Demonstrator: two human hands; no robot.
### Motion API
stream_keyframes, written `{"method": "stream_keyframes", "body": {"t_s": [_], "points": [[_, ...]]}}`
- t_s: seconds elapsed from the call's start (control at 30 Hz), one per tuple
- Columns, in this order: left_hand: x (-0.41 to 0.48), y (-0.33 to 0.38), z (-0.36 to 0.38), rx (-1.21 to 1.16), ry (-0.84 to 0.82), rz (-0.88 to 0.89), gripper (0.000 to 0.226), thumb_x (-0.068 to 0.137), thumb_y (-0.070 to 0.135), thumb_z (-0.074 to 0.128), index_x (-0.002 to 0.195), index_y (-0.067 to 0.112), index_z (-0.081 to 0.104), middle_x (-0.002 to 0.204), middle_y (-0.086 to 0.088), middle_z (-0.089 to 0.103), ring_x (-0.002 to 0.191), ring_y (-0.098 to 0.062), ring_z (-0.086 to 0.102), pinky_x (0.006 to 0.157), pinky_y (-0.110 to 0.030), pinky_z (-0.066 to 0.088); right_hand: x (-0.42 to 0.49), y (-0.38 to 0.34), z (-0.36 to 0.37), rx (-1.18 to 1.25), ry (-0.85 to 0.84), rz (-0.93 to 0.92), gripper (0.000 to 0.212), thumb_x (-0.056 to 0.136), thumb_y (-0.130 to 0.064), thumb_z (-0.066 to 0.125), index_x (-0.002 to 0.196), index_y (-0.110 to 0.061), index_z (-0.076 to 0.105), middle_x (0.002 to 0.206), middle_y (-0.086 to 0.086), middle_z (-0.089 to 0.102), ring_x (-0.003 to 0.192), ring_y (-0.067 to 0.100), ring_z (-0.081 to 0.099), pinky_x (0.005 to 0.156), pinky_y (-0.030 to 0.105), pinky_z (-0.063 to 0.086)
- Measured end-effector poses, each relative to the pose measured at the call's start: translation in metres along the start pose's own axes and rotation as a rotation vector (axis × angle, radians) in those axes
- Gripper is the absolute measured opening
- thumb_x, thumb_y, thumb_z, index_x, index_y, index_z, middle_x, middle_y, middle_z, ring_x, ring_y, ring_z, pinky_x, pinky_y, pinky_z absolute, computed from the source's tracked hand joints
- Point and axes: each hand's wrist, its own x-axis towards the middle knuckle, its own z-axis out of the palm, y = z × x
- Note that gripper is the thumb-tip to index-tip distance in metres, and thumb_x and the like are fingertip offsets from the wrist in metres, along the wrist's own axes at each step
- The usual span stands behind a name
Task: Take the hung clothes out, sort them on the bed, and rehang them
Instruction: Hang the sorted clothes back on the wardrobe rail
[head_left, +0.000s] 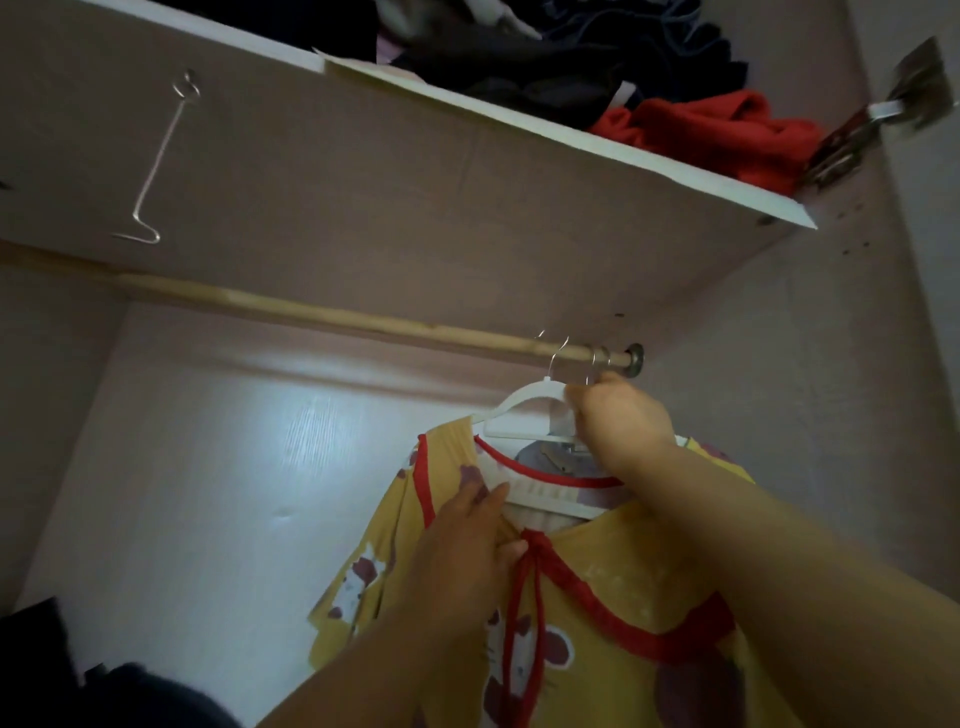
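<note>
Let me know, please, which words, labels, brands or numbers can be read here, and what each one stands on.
None: no text can be read in this view.
The yellow garment bears only cartoon prints, no letters.
The hanger, rod and shelf show no label or mark.

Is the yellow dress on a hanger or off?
On: the dress hangs from a white hanger gripped by the right hand.
</note>
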Motion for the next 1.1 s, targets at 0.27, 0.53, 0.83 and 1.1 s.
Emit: {"method": "stream_keyframes", "body": {"t_s": [0.27, 0.53, 0.83, 1.1], "points": [[0.021, -0.001, 0.027, 0.017, -0.037, 0.044, 0.048, 0.097, 0.042, 0.039, 0.143, 0.031, 0.026, 0.146, 0.010, 0.031, 0.134, -0.011, 0.029, 0.110, -0.031, 0.025, 0.023, -0.001, 0.022, 0.013, -0.040, 0.154, 0.035, 0.089, 0.005, 0.047, 0.121, -0.006, 0.054, 0.119, 0.013, 0.047, 0.099, 0.029, 0.058, 0.073, 0.035, 0.045], [0.018, -0.013, 0.065, -0.026, -0.127, -0.002, 0.051, 0.094, 0.048, 0.040, 0.142, 0.034, 0.028, 0.147, 0.010, 0.033, 0.134, -0.014, 0.034, 0.112, -0.038, 0.028, 0.025, -0.005, 0.035, -0.179, -0.211, 0.022, 0.031, 0.091, -0.005, 0.050, 0.120, -0.010, 0.059, 0.121, 0.007, 0.057, 0.112, 0.021, 0.055, 0.092, 0.030, 0.047], [-0.001, -0.013, 0.066, -0.090, -0.180, -0.045, 0.078, 0.080, 0.075, 0.024, 0.141, 0.029, 0.035, 0.143, 0.005, 0.039, 0.128, -0.013, 0.041, 0.109, -0.029, 0.033, -0.005, -0.006, 0.036, -0.143, -0.137, -0.016, 0.038, 0.091, -0.021, 0.047, 0.129, -0.016, 0.050, 0.131, 0.010, 0.044, 0.124, 0.028, 0.039, 0.101, 0.039, 0.034], [-0.061, -0.004, 0.051, -0.058, -0.200, 0.012, 0.049, 0.094, 0.036, 0.048, 0.141, 0.028, 0.035, 0.135, -0.001, 0.047, 0.116, -0.019, 0.051, 0.098, -0.035, 0.045, -0.101, -0.025, 0.040, -0.073, -0.146, -0.213, 0.040, 0.092, -0.018, 0.043, 0.131, -0.022, 0.050, 0.131, 0.006, 0.046, 0.124, 0.027, 0.039, 0.110, 0.041, 0.021]]}}
